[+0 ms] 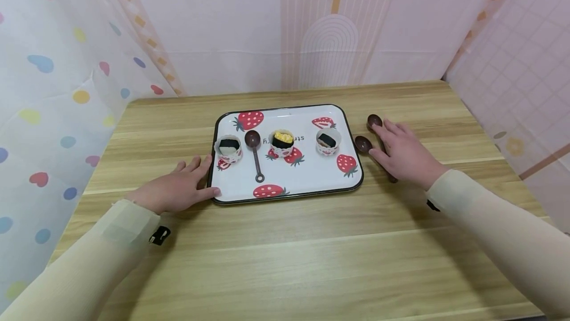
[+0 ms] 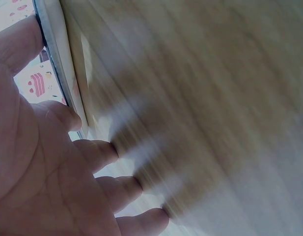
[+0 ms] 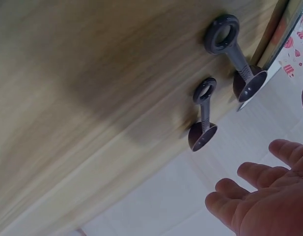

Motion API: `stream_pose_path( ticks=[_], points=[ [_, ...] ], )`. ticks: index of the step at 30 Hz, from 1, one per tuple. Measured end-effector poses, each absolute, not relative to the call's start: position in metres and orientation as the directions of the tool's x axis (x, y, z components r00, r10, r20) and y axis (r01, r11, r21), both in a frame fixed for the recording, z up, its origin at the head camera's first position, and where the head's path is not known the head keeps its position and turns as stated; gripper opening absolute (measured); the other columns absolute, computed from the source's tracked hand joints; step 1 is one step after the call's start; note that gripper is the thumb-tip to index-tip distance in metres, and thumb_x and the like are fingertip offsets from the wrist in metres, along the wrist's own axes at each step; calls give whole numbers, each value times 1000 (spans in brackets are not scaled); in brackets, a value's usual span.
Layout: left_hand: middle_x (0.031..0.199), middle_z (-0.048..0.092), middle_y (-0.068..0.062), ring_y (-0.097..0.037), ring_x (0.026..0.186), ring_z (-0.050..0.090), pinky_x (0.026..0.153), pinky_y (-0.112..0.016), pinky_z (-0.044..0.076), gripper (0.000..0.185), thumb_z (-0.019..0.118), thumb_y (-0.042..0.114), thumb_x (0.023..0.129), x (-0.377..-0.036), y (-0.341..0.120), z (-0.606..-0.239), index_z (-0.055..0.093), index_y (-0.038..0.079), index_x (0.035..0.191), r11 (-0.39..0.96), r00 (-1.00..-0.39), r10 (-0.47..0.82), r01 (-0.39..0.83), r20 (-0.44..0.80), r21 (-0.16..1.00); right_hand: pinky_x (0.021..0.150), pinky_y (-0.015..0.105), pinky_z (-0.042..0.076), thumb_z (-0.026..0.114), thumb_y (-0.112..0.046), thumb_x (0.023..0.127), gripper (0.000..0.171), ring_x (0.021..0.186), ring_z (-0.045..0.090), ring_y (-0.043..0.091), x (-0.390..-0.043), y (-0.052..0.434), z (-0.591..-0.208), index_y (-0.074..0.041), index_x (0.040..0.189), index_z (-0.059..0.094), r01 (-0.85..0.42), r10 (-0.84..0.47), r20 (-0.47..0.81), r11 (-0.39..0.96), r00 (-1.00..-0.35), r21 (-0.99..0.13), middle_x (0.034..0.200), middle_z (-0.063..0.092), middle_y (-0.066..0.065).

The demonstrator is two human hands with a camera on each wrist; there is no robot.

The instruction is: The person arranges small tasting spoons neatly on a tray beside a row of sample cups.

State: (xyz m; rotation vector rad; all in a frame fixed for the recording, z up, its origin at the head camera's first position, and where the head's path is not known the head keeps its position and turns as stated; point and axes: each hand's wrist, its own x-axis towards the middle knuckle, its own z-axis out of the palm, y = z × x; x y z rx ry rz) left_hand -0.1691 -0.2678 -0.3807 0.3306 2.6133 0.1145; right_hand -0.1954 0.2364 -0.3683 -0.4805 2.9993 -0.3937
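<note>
Spoons (image 1: pixel 364 144), two brown ones, lie under the flat, empty right hand (image 1: pixel 401 153), handles toward five o'clock; left hand (image 1: pixel 175 190) rests open at the tray (image 1: pixel 285 199) edge.

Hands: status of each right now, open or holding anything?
Left hand: open, fingers straight, resting against the left rim of the tray.
Right hand: open, holding nothing, spread above the two brown spoons on the table.

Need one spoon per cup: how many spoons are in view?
3. One spoon lies on the tray; two spoons lie on the table right of it, under the right hand.
</note>
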Motion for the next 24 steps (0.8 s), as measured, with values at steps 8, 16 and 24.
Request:
stream_pose_path(
  ticks=[8, 16, 24],
  points=[
    [171, 8, -36, -68, 151, 9, 111, -79, 35, 111, 44, 81, 97, -169, -268, -380, 7, 5, 169, 967, -845, 252, 207, -471, 146, 130, 61, 14, 57, -25, 107, 63, 157, 27, 51, -193, 241, -372, 7, 158, 39, -331, -351, -41, 911, -935, -246, 164, 32, 37],
    [171, 7, -36, -67, 152, 9, 111, -79, 35, 113, 43, 83, 96, -169, -267, -381, 6, 6, 170, 971, -846, 240, 199, -477, 135, 128, 64, 20, 61, -24, 106, 62, 154, 28, 55, -189, 248, -374, 5, 157, 43, -315, -346, -97, 918, -933, -243, 163, 33, 38],
    [171, 8, -37, -68, 151, 9, 112, -80, 32, 111, 43, 81, 97, -169, -266, -380, 6, 6, 170, 970, -847, 244, 201, -473, 140, 127, 65, 20, 63, -22, 105, 59, 154, 30, 54, -187, 251, -374, 5, 154, 47, -314, -354, -124, 914, -927, -258, 161, 37, 38]
  ],
)
